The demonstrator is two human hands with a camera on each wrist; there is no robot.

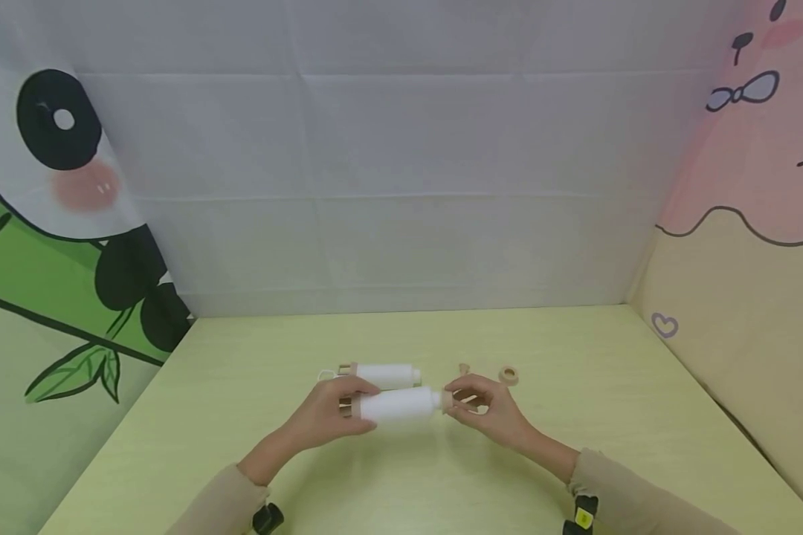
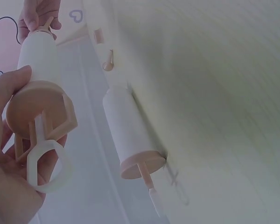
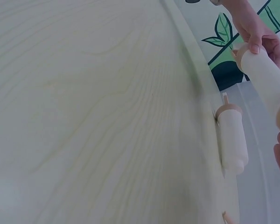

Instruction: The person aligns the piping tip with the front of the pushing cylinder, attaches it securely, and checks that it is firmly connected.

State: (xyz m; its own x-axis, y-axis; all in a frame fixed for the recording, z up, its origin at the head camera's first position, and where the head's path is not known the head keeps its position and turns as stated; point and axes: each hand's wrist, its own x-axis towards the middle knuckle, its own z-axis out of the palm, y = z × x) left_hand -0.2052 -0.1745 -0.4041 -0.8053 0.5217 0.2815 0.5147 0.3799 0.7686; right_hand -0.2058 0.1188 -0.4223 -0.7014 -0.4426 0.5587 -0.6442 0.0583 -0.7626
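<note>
My left hand [image 1: 331, 409] grips the rear end of a white piping syringe [image 1: 401, 405], thumb and fingers around it beside the tan end cap [image 2: 25, 109]. Tan finger loops and a white plunger ring [image 2: 32, 165] stick out of that end in the left wrist view. At the opposite end, my right hand [image 1: 491, 409] pinches a tan collar [image 1: 447, 401] at the narrow tip. The syringe lies level, held above the table between both hands. Just behind it, a second white syringe [image 1: 387, 374] lies on the table, its tan cap and ring handle toward the left.
A tan ring [image 1: 508, 375] and a small tan nozzle-like piece [image 1: 465, 368] lie on the table beyond my right hand. The pale wood-grain table [image 1: 388, 490] meets a grey-white cloth wall [image 1: 401, 245] at the back. Cartoon-printed cloths stand at both sides.
</note>
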